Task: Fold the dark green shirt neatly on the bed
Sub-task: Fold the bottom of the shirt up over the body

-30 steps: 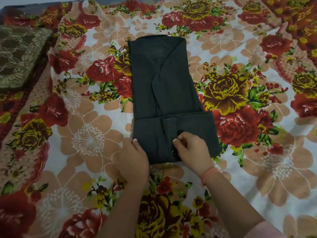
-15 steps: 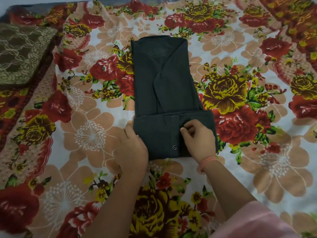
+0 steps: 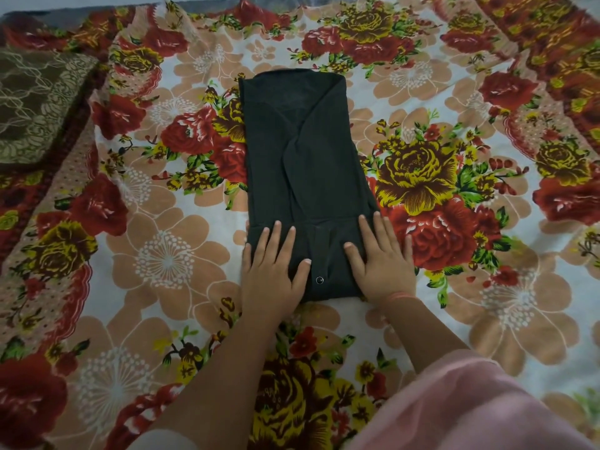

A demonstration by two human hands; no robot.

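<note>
The dark green shirt [image 3: 302, 157] lies on the bed as a long narrow rectangle, its near end folded up into a band with a small dark button showing. My left hand [image 3: 276, 264] lies flat on the left half of that band, fingers straight and spread. My right hand [image 3: 380, 258] presses flat on the right half, fingers straight, an orange band at its wrist. The button sits between the two hands.
A floral bedsheet [image 3: 162, 254] with red and yellow roses covers the bed all around the shirt. A brown lace-patterned pillow [image 3: 35, 102] lies at the far left. My pink sleeve [image 3: 470, 407] fills the lower right corner.
Both hands have let go of the folded near end and now lie flat on it with fingers spread. The band sits a little further up over the shirt.
</note>
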